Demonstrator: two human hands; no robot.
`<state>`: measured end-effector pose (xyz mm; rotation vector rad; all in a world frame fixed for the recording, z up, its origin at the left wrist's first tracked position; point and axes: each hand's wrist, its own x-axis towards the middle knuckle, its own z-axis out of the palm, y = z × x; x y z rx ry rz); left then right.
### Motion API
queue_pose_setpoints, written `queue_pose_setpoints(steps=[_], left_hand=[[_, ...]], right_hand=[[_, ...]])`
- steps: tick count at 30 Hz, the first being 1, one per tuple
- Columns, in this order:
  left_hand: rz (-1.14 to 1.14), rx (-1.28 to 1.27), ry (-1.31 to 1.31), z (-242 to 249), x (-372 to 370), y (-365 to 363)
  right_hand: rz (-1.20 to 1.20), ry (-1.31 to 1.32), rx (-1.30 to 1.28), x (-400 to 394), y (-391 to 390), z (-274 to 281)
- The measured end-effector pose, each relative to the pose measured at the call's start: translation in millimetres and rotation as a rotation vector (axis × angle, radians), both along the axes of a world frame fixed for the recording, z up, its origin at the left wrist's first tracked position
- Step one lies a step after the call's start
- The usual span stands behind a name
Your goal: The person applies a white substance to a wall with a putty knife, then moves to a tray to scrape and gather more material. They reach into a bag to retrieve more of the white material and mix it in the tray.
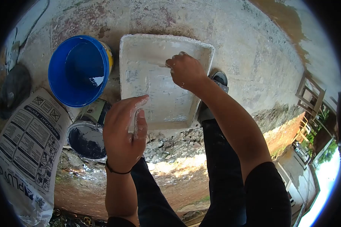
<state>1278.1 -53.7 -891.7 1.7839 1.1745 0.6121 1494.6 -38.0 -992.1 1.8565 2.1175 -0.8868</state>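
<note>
Right hand (185, 72) closed over a thin tool inside the white tray (140, 79); left hand (124, 132) open beside it.

Tray lies flat on the concrete floor (254, 49), directly under the right hand; its near rim sits just beyond the left fingertips. Right fist is curled, knuckles up, arm reaching forward from lower right; the tool itself is mostly hidden. Left hand is flat, fingers together and extended, holding nothing, plaster-smeared. Blue bucket (79, 70) stands just left of the tray; a dark can (88, 136) and printed sack (24, 151) lie nearer, at left.
</note>
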Motion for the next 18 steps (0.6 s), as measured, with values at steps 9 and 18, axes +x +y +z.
queue_pose_setpoints(steps=[9, 18], left_hand=[[0.027, -0.190, 0.003, -5.8, 1.1, -21.3], [0.055, -0.173, -0.069, 1.0, 12.1, -33.7]], right_hand=[[0.072, 0.154, -0.317, -24.1, -26.6, -21.6], [-0.095, -0.028, -0.050, 8.6, 16.8, -2.8]])
